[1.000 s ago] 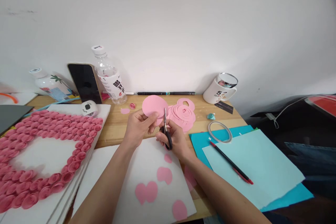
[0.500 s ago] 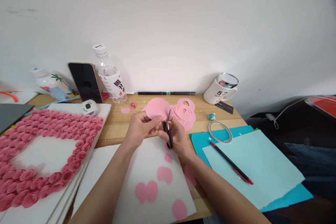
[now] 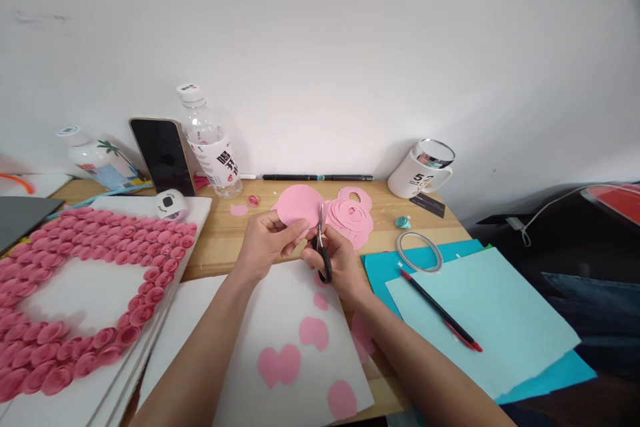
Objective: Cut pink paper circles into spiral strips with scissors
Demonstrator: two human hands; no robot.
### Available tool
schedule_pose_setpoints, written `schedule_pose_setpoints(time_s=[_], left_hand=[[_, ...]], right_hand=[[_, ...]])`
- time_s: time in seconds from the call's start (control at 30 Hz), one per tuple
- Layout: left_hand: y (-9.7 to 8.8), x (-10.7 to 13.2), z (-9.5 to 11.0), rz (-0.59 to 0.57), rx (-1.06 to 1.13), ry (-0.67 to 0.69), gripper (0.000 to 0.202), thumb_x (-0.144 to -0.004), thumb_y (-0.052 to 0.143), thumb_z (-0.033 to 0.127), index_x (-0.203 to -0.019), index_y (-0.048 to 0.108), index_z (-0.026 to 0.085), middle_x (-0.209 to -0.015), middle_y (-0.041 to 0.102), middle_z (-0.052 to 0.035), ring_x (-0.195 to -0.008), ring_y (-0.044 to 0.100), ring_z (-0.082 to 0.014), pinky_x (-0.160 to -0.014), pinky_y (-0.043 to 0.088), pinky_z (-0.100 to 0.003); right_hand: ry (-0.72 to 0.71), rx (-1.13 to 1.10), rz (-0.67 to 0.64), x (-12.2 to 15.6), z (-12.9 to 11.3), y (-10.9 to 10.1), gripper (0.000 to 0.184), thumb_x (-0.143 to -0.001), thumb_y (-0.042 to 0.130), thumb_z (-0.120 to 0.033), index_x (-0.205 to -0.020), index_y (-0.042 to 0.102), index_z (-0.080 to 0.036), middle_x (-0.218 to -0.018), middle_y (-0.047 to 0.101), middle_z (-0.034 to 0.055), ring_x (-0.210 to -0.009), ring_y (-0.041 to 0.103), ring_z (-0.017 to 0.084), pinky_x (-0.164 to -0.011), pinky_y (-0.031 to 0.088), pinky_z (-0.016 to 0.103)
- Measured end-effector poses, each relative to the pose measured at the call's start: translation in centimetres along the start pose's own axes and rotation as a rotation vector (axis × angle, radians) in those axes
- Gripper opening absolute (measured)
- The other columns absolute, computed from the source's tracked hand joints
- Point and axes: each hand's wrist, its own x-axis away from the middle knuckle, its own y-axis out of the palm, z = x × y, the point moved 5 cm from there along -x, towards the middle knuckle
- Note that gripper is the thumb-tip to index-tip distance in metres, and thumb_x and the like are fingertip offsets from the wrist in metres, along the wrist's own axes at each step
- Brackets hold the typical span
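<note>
**Scissors at the edge of the pink disc**

Your left hand (image 3: 265,243) pinches the pink paper disc (image 3: 299,203) by its near edge, above the far middle of the table (image 3: 220,243). Your right hand (image 3: 336,261) grips the scissors (image 3: 323,250), with the blades upright at the disc's right edge. I cannot tell whether they bite the paper. This looks like the cutting step. The next snip calls for a steady pinch and a slow feed into the blades. Cut pink spirals (image 3: 353,215) lie just right.

A phone (image 3: 163,157) stands beside a bottle (image 3: 210,147); a pen (image 3: 440,310) lies on blue paper (image 3: 500,327)
</note>
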Motion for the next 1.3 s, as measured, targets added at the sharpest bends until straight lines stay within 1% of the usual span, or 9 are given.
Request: schedule_pose_setpoints(time_s=[0.27, 0.4, 0.5, 0.57, 0.7, 0.87, 0.93, 1.07, 1.3], left_hand=[[-0.2, -0.1, 0.2, 0.012, 0.01, 0.022, 0.024, -0.067, 0.067, 0.028, -0.054, 0.052, 0.014, -0.043, 0.047, 0.005, -0.035, 0.035, -0.0024, -0.034, 0.026, -0.017], [-0.2, -0.1, 0.7, 0.029, 0.021, 0.048, 0.026, -0.068, 0.066, 0.026, -0.052, 0.05, 0.014, -0.041, 0.047, 0.0058, -0.033, 0.035, -0.0018, -0.033, 0.026, -0.017], [-0.1, 0.0, 0.8, 0.02, 0.047, 0.043, 0.026, -0.069, 0.065, 0.028, -0.053, 0.049, 0.015, -0.041, 0.049, 0.0052, -0.031, 0.037, -0.0027, -0.033, 0.027, -0.017], [0.1, 0.0, 0.7, 0.004, 0.067, 0.031, 0.027, -0.07, 0.065, 0.029, -0.053, 0.049, 0.015, -0.041, 0.05, 0.0047, -0.031, 0.038, -0.0037, -0.033, 0.029, -0.018], [0.3, 0.1, 0.4, -0.006, 0.044, 0.026, 0.029, -0.067, 0.067, 0.027, -0.049, 0.049, 0.013, -0.038, 0.047, 0.0043, -0.032, 0.038, -0.0035, -0.035, 0.031, -0.019], [0.4, 0.1, -0.4, -0.03, 0.034, -0.066, 0.028, -0.065, 0.069, 0.03, -0.052, 0.052, 0.013, -0.041, 0.048, 0.0044, -0.034, 0.038, -0.0034, -0.034, 0.028, -0.017], [0.4, 0.1, -0.4, -0.041, 0.038, -0.07, 0.029, -0.065, 0.07, 0.03, -0.051, 0.051, 0.013, -0.043, 0.048, 0.0043, -0.036, 0.039, -0.0033, -0.034, 0.028, -0.017], [0.5, 0.2, -0.2, -0.038, 0.034, -0.068, 0.029, -0.064, 0.07, 0.031, -0.051, 0.051, 0.013, -0.042, 0.048, 0.0046, -0.036, 0.039, -0.0033, -0.034, 0.028, -0.016], [0.5, 0.2, -0.2, -0.047, 0.069, -0.083, 0.029, -0.065, 0.07, 0.028, -0.051, 0.049, 0.013, -0.043, 0.049, 0.0049, -0.035, 0.039, -0.0027, -0.033, 0.029, -0.015]], right_hand=[[0.054, -0.011, 0.021, 0.0, 0.0, 0.0, 0.03, -0.065, 0.069, -0.034, -0.077, 0.046, -0.019, -0.051, 0.048, -0.0074, -0.043, 0.04, 0.006, -0.042, 0.031, 0.019], [0.063, -0.006, 0.016, 0.0, 0.1, 0.1, 0.027, -0.068, 0.067, -0.034, -0.077, 0.047, -0.019, -0.05, 0.048, -0.0076, -0.04, 0.041, 0.006, -0.039, 0.031, 0.018], [0.068, -0.011, 0.01, 0.1, 0.4, 0.2, 0.027, -0.068, 0.067, -0.035, -0.077, 0.047, -0.019, -0.05, 0.047, -0.0079, -0.039, 0.042, 0.006, -0.039, 0.031, 0.018], [0.059, -0.027, -0.005, 0.1, 0.7, 0.3, 0.03, -0.067, 0.069, -0.035, -0.079, 0.047, -0.019, -0.049, 0.047, -0.0084, -0.038, 0.042, 0.006, -0.04, 0.033, 0.018], [0.037, -0.019, -0.027, 0.0, 1.1, 0.5, 0.036, -0.065, 0.072, -0.04, -0.08, 0.047, -0.019, -0.054, 0.05, -0.0062, -0.042, 0.044, 0.008, -0.041, 0.034, 0.02], [-0.052, -0.025, -0.023, -0.2, 0.2, 0.3, 0.042, -0.063, 0.074, -0.044, -0.08, 0.044, -0.02, -0.062, 0.049, -0.004, -0.054, 0.044, 0.009, -0.048, 0.034, 0.021], [-0.066, -0.027, -0.025, -0.2, -0.1, 0.2, 0.043, -0.063, 0.074, -0.045, -0.079, 0.042, -0.02, -0.065, 0.049, -0.0032, -0.057, 0.044, 0.01, -0.05, 0.034, 0.021], [-0.07, -0.03, -0.032, -0.1, -0.2, 0.2, 0.043, -0.064, 0.073, -0.045, -0.079, 0.041, -0.02, -0.066, 0.046, -0.0037, -0.057, 0.042, 0.01, -0.052, 0.034, 0.022], [-0.059, -0.009, -0.016, -0.1, 0.1, 0.1, 0.04, -0.064, 0.073, -0.044, -0.082, 0.046, -0.02, -0.06, 0.044, -0.0056, -0.052, 0.037, 0.008, -0.048, 0.03, 0.021]])
